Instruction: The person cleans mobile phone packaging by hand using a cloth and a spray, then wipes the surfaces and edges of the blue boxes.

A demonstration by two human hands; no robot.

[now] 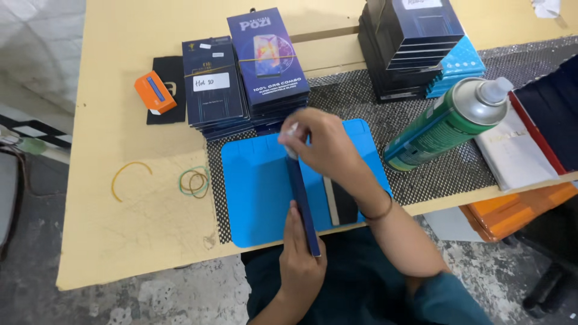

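A dark blue phone (302,201) stands on its long edge over the blue work mat (259,180). My left hand (299,256) grips its near end from below. My right hand (322,144) reaches across the far end of the phone and pinches a small white piece, perhaps a wipe or cloth, against it. A thin band circles my right wrist. A flat dark rectangle (343,204) with a pale strip lies on the mat under my right forearm.
Stacks of dark blue flat boxes (241,78) stand behind the mat, another stack (415,48) at the back right. A green spray can (448,123) leans at the right. An orange box (155,92), rubber bands (194,182) and a black mesh pad (445,174) lie around.
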